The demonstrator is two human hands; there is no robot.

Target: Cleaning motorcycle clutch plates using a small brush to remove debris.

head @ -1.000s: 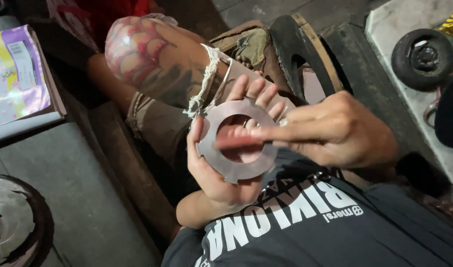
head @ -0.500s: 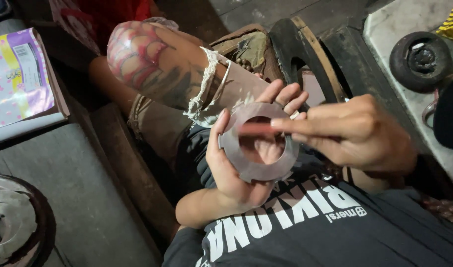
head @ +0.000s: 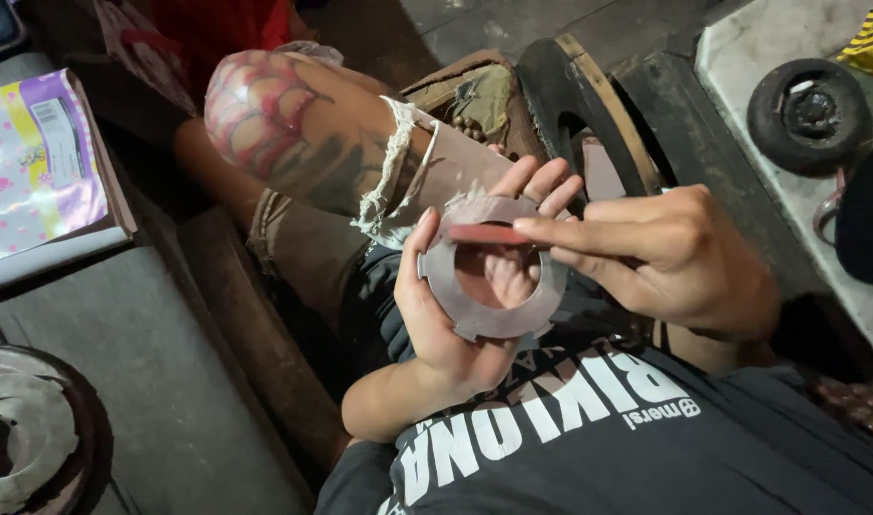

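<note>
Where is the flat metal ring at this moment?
In the head view, the flat metal ring sits near the centre, held upright in the left hand, with the right hand laying a thin reddish strip across its upper edge.

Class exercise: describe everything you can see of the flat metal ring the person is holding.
The metal ring is a thin, flat, dull grey disc with a wide round hole and small tabs along its outer edge. The left hand holds it upright at the rim; the right hand presses a slim reddish strip across its top.

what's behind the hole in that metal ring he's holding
Through the hole of the metal ring show the left hand's fingers, which cradle it. Anything beyond them is covered.
</note>
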